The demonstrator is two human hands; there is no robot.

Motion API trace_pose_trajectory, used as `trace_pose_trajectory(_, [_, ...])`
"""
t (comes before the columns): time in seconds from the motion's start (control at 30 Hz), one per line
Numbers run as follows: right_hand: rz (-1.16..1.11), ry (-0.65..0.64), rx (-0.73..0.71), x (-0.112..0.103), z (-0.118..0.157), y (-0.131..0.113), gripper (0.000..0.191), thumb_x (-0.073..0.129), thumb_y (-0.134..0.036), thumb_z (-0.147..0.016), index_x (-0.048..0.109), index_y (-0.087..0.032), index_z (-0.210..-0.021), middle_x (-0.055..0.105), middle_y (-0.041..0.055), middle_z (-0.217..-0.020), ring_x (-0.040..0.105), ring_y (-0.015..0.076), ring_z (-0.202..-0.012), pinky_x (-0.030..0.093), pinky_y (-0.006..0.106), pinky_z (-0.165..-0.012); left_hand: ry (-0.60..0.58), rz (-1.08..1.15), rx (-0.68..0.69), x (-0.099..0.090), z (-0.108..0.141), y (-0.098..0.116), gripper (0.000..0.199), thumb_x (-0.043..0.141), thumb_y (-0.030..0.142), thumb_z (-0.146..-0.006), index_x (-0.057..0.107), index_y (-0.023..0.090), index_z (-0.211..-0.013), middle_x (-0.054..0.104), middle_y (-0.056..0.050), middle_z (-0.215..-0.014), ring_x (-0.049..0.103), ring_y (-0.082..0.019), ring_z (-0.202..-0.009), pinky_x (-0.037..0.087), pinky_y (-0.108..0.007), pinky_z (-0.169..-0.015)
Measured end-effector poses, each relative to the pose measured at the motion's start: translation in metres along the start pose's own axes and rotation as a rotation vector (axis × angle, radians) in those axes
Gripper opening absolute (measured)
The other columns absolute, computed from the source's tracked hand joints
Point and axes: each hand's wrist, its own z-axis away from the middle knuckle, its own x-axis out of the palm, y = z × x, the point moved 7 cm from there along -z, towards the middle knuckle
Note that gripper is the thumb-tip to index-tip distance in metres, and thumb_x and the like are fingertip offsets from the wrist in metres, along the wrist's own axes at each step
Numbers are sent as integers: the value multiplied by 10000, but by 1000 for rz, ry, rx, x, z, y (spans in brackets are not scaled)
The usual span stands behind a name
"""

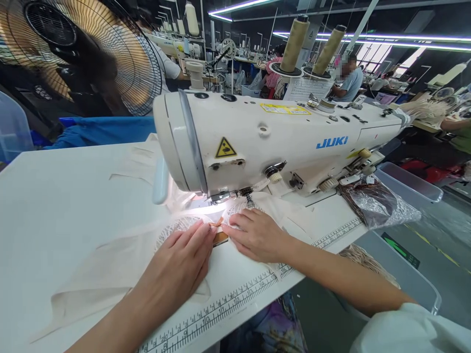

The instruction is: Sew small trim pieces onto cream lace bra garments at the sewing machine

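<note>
A cream bra (110, 260) with white lace cups lies across the sewing machine bed under the lit needle area. A small brown ribbon bow (217, 223) sits at its middle, between my two hands. My left hand (186, 255) is closed on the left lace cup, fingertips pinching at the bow's left end. My right hand (257, 235) is bent over the right lace cup, its fingers gripping the fabric just right of the bow. The sewing machine (279, 142) stands directly beyond both hands, and its head partly hides the presser foot.
A printed ruler scale (228, 301) runs along the table's front edge. Plastic-wrapped brown material (379, 201) lies at the right end, above clear bins. Cream fabric pieces (138, 162) rest behind on the left. A fan (91, 54), thread cones (294, 44) and other people are further back.
</note>
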Motion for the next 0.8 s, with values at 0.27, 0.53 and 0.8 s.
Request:
trace_pose_trajectory(0.27, [11,7,1,1,1,0,283,457,-232,-1021,606,-141,-1244,660,77,-1071,528,205,-925,411,349,-768,1,43,-1,-1,1,1,417,362,170,-1018,474,125,-1418,678,-113,-1203,619,-262,-1105,491,-386,-878])
trace_pose_trajectory(0.53, [14,24,1,0,1,0,285,471,-239,-1009,616,-132,-1229,660,70,-1041,531,203,-914,405,348,-765,-21,-19,50,-1,0,4,420,346,169,-1015,521,51,-1378,650,-172,-1261,576,-299,-1100,435,-416,-900])
trace_pose_trajectory(0.8, [12,-24,11,4,1,0,297,453,-215,-1022,594,-131,-1269,656,84,-1055,534,202,-933,415,349,-772,-40,-18,44,1,2,3,487,354,190,-1016,434,78,-1483,649,-152,-1307,580,-292,-1113,432,-417,-920])
